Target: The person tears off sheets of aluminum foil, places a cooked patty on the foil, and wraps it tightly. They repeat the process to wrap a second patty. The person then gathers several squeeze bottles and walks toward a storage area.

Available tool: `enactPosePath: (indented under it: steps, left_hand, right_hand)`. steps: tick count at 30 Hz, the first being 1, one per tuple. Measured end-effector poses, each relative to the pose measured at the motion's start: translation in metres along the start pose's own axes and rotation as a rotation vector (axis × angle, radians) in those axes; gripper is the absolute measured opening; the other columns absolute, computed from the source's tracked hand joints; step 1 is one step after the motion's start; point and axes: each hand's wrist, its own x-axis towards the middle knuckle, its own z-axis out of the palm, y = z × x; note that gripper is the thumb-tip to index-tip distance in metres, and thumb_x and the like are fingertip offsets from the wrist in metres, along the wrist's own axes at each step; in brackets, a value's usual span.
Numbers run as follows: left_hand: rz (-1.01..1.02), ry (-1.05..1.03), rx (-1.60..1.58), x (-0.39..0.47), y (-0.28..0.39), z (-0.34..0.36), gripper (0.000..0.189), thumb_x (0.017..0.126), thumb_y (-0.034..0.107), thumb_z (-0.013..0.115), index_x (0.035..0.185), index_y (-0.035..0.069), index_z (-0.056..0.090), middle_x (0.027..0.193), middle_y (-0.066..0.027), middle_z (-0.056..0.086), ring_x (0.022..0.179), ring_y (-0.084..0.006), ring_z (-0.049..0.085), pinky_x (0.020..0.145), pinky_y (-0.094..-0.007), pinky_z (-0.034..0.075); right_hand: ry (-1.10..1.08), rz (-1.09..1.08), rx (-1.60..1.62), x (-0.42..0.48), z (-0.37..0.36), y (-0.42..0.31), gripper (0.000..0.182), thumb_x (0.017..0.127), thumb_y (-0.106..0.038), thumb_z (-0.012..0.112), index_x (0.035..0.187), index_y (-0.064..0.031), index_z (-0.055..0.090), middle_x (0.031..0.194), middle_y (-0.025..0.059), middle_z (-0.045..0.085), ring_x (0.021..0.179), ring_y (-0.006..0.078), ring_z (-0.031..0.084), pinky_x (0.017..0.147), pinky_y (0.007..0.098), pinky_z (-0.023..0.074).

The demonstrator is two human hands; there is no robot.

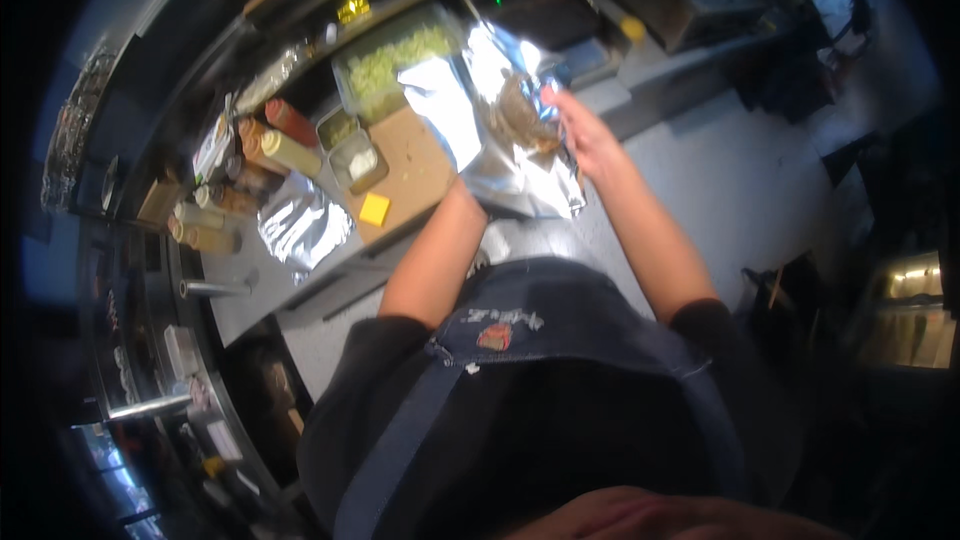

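Note:
A sheet of aluminum foil point(536, 184) is spread in front of me at the counter's edge, with a browned piece of food point(525, 116) on it. The food is blurred, so its exact kind is unclear. My right hand point(589, 136) grips the foil at its right side, thumb and fingers close to the food. My left hand point(463, 193) reaches in from below at the foil's left; only the wrist area shows, and the fingers are hidden by the foil. Left of the foil lies a brown cutting board point(411, 146) with a yellow square of what looks like sliced cheese point(374, 209).
A clear tub of chopped lettuce point(397, 52) stands behind the board, with small metal pans point(358, 161) beside it. Several squeeze bottles point(291, 154) and crumpled foil point(306, 225) occupy the left counter. A metal tube point(217, 289) juts out. Grey floor point(675, 157) extends rightward.

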Motion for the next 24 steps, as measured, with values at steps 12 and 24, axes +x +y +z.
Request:
enactPosePath:
  steps: [12,24]
  left_hand:
    - [0.377,-0.079,0.83,0.036,0.034,0.009,0.037,0.102,0.027,0.056,0.13,0.005,0.056,0.12,-0.0099,0.064,0.103,-0.0217,0.065,0.089,-0.0355,0.058]
    - [0.242,0.269,0.688,0.124,0.078,-0.025,0.045,0.092,0.025,0.076,0.125,0.002,0.055,0.108,-0.01,0.068,0.096,-0.0168,0.068,0.082,-0.0322,0.058]
  right_hand:
    - [0.08,-0.119,-0.157,-0.005,0.013,-0.026,0.032,0.097,-0.02,0.064,0.122,-0.0016,0.055,0.11,0.0082,0.067,0.092,0.0138,0.067,0.078,0.0293,0.0569]
    - [0.173,-0.022,-0.778,0.112,0.013,-0.069,0.06,0.093,-0.029,0.073,0.133,0.0025,0.041,0.106,0.0111,0.062,0.081,0.0115,0.063,0.049,0.0259,0.0487]
